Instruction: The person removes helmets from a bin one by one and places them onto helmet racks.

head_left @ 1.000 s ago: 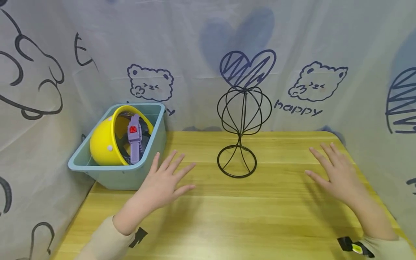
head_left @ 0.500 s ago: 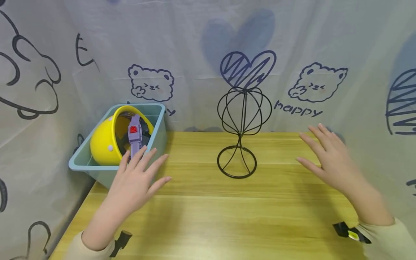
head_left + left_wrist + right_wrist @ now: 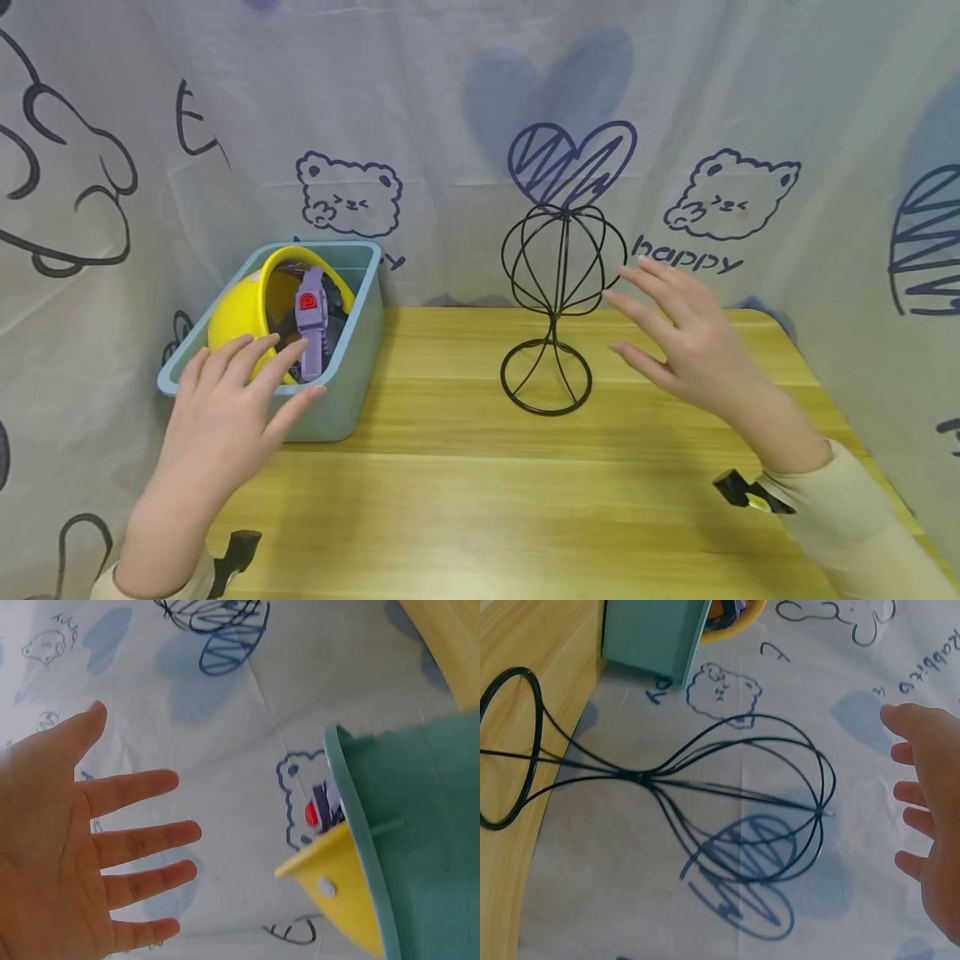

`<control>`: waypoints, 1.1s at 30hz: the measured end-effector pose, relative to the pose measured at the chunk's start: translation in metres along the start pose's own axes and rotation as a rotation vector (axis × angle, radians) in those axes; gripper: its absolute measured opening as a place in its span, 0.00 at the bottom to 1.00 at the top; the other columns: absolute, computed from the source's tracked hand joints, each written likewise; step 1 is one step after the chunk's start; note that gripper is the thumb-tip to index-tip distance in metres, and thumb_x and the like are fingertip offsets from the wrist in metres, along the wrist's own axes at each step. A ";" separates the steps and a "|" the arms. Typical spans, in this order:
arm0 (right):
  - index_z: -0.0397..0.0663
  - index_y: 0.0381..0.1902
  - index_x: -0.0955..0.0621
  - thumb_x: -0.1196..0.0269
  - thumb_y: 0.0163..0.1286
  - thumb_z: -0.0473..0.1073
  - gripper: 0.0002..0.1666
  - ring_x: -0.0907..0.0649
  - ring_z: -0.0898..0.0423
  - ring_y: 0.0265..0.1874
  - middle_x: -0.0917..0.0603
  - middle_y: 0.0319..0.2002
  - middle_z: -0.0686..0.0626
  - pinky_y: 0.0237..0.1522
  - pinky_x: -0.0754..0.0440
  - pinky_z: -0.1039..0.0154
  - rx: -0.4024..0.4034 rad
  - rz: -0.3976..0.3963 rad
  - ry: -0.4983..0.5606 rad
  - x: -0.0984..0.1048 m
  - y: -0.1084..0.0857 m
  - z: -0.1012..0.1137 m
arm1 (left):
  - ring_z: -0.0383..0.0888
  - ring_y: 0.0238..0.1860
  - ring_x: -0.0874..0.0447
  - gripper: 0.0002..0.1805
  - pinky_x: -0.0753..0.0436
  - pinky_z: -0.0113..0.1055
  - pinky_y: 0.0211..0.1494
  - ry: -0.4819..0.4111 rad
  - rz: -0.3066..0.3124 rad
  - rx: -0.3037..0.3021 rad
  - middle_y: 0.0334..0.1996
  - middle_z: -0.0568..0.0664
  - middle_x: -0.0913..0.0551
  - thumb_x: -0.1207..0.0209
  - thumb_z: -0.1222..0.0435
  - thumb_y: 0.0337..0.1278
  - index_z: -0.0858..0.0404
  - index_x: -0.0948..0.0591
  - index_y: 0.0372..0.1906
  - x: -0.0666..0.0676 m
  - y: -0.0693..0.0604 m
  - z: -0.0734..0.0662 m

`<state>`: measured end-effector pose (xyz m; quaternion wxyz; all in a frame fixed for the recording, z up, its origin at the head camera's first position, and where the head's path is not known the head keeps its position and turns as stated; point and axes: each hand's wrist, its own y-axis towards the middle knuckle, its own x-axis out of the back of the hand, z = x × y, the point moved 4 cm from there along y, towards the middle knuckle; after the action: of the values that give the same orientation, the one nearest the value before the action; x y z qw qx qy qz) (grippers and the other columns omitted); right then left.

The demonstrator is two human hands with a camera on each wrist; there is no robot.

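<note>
A pale blue-green bin (image 3: 366, 333) stands at the left of the table. In it lies a yellow helmet-like shell (image 3: 238, 312) with its opening turned right, and a purple toy watch (image 3: 311, 321) with a red face rests in that opening. My left hand (image 3: 225, 417) hovers at the bin's near side, fingers spread and holding nothing; the left wrist view shows its bare palm apart from the bin. A black wire stand (image 3: 553, 321) with a round cage top stands upright mid-table. Just right of its cage is my right hand (image 3: 690, 342), fingers extended and apart from the wire.
The wooden table (image 3: 480, 508) has a rounded back right corner. A white cloth (image 3: 450, 100) printed with bears and hearts hangs behind and at both sides. Dark objects inside the shell are partly hidden.
My left hand has moved left to the front of the bin. My right hand has moved left, close to the wire stand. The bin and stand stay in place.
</note>
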<state>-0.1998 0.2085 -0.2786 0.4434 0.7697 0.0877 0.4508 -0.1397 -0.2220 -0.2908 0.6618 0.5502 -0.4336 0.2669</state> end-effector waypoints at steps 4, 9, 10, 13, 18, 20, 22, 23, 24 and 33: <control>0.44 0.60 0.22 0.50 0.76 0.58 0.28 0.28 0.36 0.65 0.24 0.61 0.35 0.66 0.34 0.40 0.061 0.014 -0.001 -0.007 0.018 0.008 | 0.62 0.61 0.33 0.27 0.37 0.63 0.61 0.017 -0.010 0.046 0.57 0.61 0.22 0.38 0.47 0.57 0.53 0.22 0.60 0.005 -0.002 0.014; 0.44 0.61 0.23 0.49 0.76 0.56 0.27 0.28 0.36 0.65 0.25 0.63 0.36 0.66 0.34 0.42 0.146 0.037 0.007 -0.018 0.039 0.019 | 0.63 0.58 0.33 0.27 0.37 0.63 0.58 0.024 0.055 0.102 0.56 0.60 0.21 0.41 0.44 0.60 0.54 0.21 0.59 0.001 -0.001 0.031; 0.45 0.61 0.23 0.49 0.76 0.56 0.27 0.28 0.37 0.66 0.25 0.63 0.36 0.67 0.34 0.43 0.158 0.042 0.010 -0.021 0.043 0.021 | 0.63 0.58 0.33 0.28 0.36 0.63 0.57 0.028 0.072 0.110 0.56 0.60 0.21 0.42 0.43 0.60 0.55 0.21 0.59 0.000 -0.001 0.034; 0.45 0.62 0.24 0.49 0.76 0.56 0.27 0.29 0.38 0.66 0.25 0.63 0.38 0.68 0.34 0.45 0.202 0.058 0.004 -0.031 0.053 0.027 | 0.64 0.56 0.34 0.29 0.37 0.64 0.54 0.033 0.125 0.128 0.55 0.61 0.22 0.45 0.40 0.61 0.55 0.21 0.57 -0.006 -0.002 0.042; 0.48 0.64 0.25 0.41 0.70 0.55 0.29 0.31 0.41 0.68 0.26 0.65 0.40 0.69 0.35 0.45 0.250 0.119 -0.010 -0.048 0.067 0.034 | 0.64 0.55 0.37 0.28 0.41 0.63 0.51 0.021 0.174 0.160 0.51 0.61 0.24 0.46 0.37 0.61 0.55 0.21 0.52 -0.015 -0.006 0.060; 0.49 0.64 0.25 0.39 0.68 0.54 0.30 0.31 0.42 0.69 0.26 0.66 0.40 0.69 0.35 0.45 0.264 0.134 -0.007 -0.053 0.072 0.036 | 0.64 0.55 0.38 0.29 0.43 0.64 0.51 0.005 0.191 0.185 0.52 0.61 0.26 0.47 0.37 0.61 0.56 0.21 0.51 -0.019 -0.007 0.068; 0.49 0.63 0.24 0.37 0.67 0.54 0.30 0.31 0.42 0.69 0.26 0.65 0.40 0.69 0.35 0.45 0.274 0.140 -0.009 -0.058 0.079 0.036 | 0.65 0.55 0.40 0.30 0.45 0.65 0.51 -0.012 0.212 0.212 0.53 0.61 0.28 0.49 0.36 0.62 0.56 0.21 0.51 -0.023 -0.007 0.075; 0.49 0.64 0.25 0.37 0.67 0.53 0.30 0.31 0.43 0.69 0.26 0.66 0.40 0.69 0.35 0.45 0.278 0.143 -0.010 -0.061 0.082 0.036 | 0.65 0.55 0.41 0.31 0.46 0.65 0.51 -0.019 0.219 0.223 0.54 0.62 0.28 0.50 0.35 0.62 0.57 0.21 0.51 -0.024 -0.007 0.078; 0.49 0.63 0.24 0.37 0.66 0.53 0.30 0.31 0.43 0.69 0.26 0.66 0.40 0.69 0.35 0.46 0.280 0.144 -0.012 -0.063 0.085 0.036 | 0.66 0.55 0.41 0.32 0.46 0.66 0.52 -0.026 0.222 0.230 0.54 0.62 0.28 0.50 0.35 0.62 0.57 0.21 0.51 -0.026 -0.006 0.080; 0.50 0.64 0.25 0.36 0.67 0.53 0.30 0.31 0.44 0.70 0.26 0.66 0.41 0.71 0.36 0.46 0.283 0.191 -0.041 -0.081 0.112 0.027 | 0.68 0.53 0.40 0.35 0.45 0.68 0.49 -0.068 0.295 0.248 0.51 0.66 0.29 0.52 0.33 0.61 0.60 0.21 0.49 -0.049 -0.002 0.097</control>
<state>-0.2555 0.0826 -0.2490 0.2873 0.8384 0.0676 0.4583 -0.1892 -0.3095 -0.3323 0.5278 0.5668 -0.4953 0.3935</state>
